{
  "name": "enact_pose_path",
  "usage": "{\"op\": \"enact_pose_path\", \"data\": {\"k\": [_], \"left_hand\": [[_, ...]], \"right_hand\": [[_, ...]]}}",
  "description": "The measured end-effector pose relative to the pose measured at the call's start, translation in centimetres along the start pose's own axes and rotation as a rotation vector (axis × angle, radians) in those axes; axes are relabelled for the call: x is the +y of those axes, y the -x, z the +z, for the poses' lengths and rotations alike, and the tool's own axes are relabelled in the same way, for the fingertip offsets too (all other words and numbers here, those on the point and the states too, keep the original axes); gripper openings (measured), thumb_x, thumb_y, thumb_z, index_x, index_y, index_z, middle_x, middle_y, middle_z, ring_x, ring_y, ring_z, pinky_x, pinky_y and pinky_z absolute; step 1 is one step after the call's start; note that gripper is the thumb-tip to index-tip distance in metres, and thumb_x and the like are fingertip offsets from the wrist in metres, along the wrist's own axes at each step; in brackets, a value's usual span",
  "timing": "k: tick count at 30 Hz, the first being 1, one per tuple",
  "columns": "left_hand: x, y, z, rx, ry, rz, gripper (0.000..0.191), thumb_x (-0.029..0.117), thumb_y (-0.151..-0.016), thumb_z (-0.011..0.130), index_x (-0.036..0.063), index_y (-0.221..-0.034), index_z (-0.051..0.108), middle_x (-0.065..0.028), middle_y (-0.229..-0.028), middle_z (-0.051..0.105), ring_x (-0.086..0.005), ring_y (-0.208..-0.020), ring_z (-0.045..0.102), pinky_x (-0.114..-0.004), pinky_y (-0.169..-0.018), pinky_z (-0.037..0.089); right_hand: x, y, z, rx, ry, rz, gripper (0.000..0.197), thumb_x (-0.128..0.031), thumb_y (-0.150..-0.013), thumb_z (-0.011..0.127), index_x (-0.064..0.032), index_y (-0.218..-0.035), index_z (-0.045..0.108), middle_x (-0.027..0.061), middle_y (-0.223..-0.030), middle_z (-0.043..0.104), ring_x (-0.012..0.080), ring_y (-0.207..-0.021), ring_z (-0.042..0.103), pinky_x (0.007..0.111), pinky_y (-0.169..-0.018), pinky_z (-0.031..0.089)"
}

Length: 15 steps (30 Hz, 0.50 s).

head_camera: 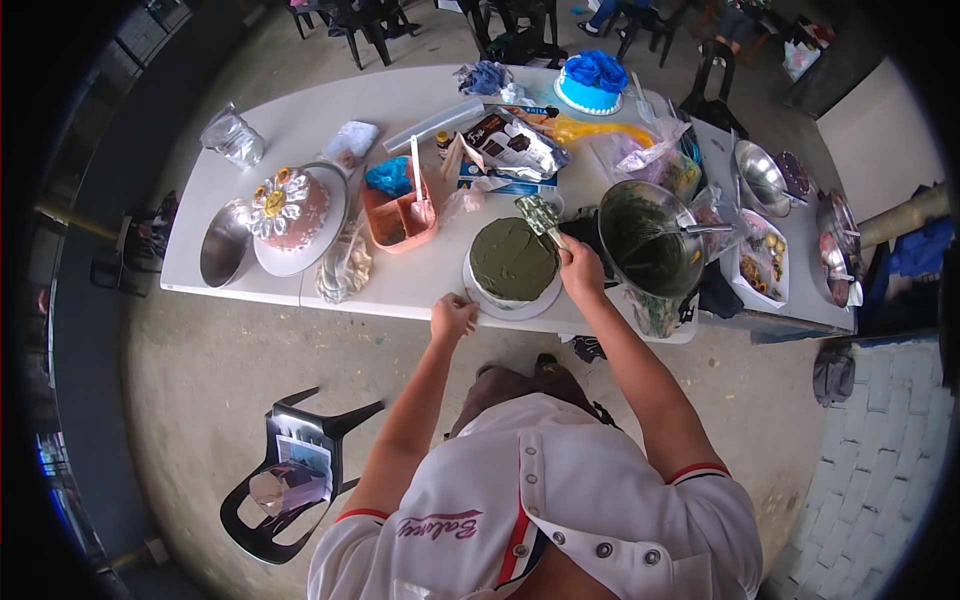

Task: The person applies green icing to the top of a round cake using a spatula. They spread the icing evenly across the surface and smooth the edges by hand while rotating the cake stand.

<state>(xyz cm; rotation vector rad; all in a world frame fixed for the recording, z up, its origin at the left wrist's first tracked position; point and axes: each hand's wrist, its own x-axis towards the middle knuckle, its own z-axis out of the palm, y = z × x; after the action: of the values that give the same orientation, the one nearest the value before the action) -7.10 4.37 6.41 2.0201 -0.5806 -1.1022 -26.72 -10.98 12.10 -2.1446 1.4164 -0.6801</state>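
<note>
A round cake (514, 259) with dark green frosting on top and a paler lower side stands on a white round board (517, 309) at the table's front edge. My right hand (583, 268) grips a spatula (537, 213) by its handle. Green frosting coats the spatula's blade, which is over the cake's far right rim. My left hand (452, 318) is at the board's left front rim with its fingers curled; whether it pinches the rim is unclear. Right of the cake, a steel mixing bowl (651, 232) smeared with green frosting holds a whisk (705, 229).
A divided orange container (399, 232) with blue frosting stands left of the cake. Farther left are a pink flower-topped cake (296, 217) and a steel bowl (225, 244). A blue cake (592, 84) stands at the back. A black chair (281, 480) is behind me on the left.
</note>
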Motion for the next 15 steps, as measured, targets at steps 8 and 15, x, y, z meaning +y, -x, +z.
{"op": "enact_pose_path", "data": {"k": [8,15], "left_hand": [[-0.2,0.0,0.0,0.003,0.014,-0.010,0.024,0.016,-0.077,0.072,-0.0034,-0.081,0.059,-0.0098,-0.056,0.060,-0.0149,-0.042,0.058,-0.028,-0.036,0.045],[0.0,0.1,0.2,-0.005,0.001,0.010,0.023,0.016,-0.076,0.072,-0.0030,-0.080,0.059,-0.0099,-0.057,0.061,-0.0148,-0.042,0.057,-0.028,-0.036,0.045]], "right_hand": [[-2.7,3.0,1.2,-0.165,-0.048,-0.152,0.028,-0.015,-0.083,0.058,-0.0155,-0.111,0.061,0.0115,-0.092,0.061,0.0332,-0.085,0.060,0.042,-0.071,0.049],[0.0,2.4,-0.7,0.049,-0.074,-0.038,0.031,-0.011,-0.084,0.056,-0.0129,-0.115,0.057,0.0158,-0.093,0.060,0.0366,-0.083,0.059,0.045,-0.070,0.048]]}}
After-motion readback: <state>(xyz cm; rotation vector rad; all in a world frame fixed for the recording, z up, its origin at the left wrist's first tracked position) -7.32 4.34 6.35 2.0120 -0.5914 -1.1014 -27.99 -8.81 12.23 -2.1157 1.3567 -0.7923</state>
